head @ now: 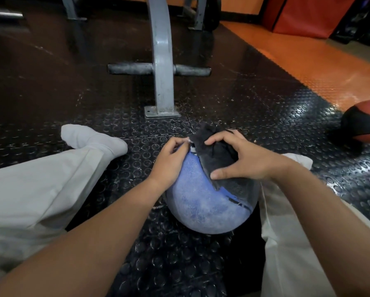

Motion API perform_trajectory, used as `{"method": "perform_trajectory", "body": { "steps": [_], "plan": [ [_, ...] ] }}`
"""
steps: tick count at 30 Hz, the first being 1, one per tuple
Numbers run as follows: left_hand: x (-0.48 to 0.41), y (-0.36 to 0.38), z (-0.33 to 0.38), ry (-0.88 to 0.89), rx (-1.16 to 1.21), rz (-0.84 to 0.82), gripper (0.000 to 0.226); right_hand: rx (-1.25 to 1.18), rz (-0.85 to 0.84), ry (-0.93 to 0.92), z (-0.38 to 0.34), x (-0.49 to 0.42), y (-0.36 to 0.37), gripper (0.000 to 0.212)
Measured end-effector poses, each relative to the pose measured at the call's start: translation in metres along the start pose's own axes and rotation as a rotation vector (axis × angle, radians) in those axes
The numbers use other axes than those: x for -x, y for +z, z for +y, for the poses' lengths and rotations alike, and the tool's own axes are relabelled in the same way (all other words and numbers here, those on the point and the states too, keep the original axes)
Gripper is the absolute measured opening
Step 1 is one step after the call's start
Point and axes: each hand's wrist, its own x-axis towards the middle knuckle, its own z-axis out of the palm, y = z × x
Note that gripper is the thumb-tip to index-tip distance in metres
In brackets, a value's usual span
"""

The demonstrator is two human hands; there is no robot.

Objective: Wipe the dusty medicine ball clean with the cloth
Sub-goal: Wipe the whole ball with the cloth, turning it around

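Two legs in pale trousers point(29, 189) stretch over a black studded mat point(254, 103), and at the left a white-socked foot point(94, 139) lies on it. Farther off, right of the foot, stands a grey metal frame point(162, 61). Nearer, the left hand point(171, 156) rests on the upper left of the medicine ball point(201, 202), its fingers curled together and pinching the edge of the cloth point(218, 151). The blue, dust-streaked ball sits on the mat between the legs, near the person. The dark grey cloth lies bunched over its top. The right hand point(246, 160) grips the cloth, fingers curled and spread, thumb pressing it against the ball. At the far right lies a red and black ball point(364, 125), well apart.
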Motion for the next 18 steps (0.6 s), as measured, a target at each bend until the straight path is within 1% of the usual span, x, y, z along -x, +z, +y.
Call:
{"method": "perform_trajectory", "body": {
  "steps": [1, 2, 4, 5, 7, 9, 11, 13, 14, 16, 18],
  "plan": [
    [-0.001, -0.001, 0.001, -0.007, -0.016, -0.02, 0.02, 0.019, 0.097, -0.009, 0.002, -0.001, 0.006, 0.056],
    [-0.002, -0.001, 0.004, -0.011, -0.03, -0.037, 0.021, 0.032, 0.216, -0.02, 0.002, -0.003, 0.013, 0.051],
    [-0.001, -0.001, 0.004, -0.007, -0.03, -0.043, 0.021, 0.07, 0.423, -0.031, 0.001, -0.012, 0.025, 0.032],
    [-0.001, 0.0, 0.002, -0.004, -0.028, -0.038, 0.019, 0.091, 0.507, -0.022, 0.0, -0.017, 0.028, 0.024],
    [0.001, 0.001, -0.001, -0.004, -0.043, -0.011, 0.014, 0.092, 0.631, -0.009, -0.003, -0.028, 0.025, 0.021],
    [0.004, 0.001, -0.006, -0.021, -0.074, 0.028, 0.01, 0.063, 0.689, 0.023, -0.003, -0.039, 0.018, 0.021],
    [0.005, 0.002, -0.007, -0.04, -0.093, 0.064, 0.01, 0.042, 0.738, 0.098, 0.0, -0.046, 0.014, 0.015],
    [0.007, 0.01, 0.002, -0.098, -0.104, 0.067, 0.019, 0.039, 0.783, 0.198, 0.003, -0.047, 0.014, 0.008],
    [0.008, 0.017, 0.01, -0.125, -0.133, 0.065, 0.026, 0.051, 0.788, 0.241, 0.004, -0.046, 0.015, 0.01],
    [0.009, 0.034, 0.024, -0.099, -0.305, 0.087, 0.037, 0.094, 0.737, 0.304, 0.004, -0.043, 0.017, 0.019],
    [0.013, 0.047, 0.03, -0.019, -0.49, 0.152, 0.037, 0.158, 0.667, 0.311, 0.0, -0.04, 0.018, 0.028]
  ]
}}
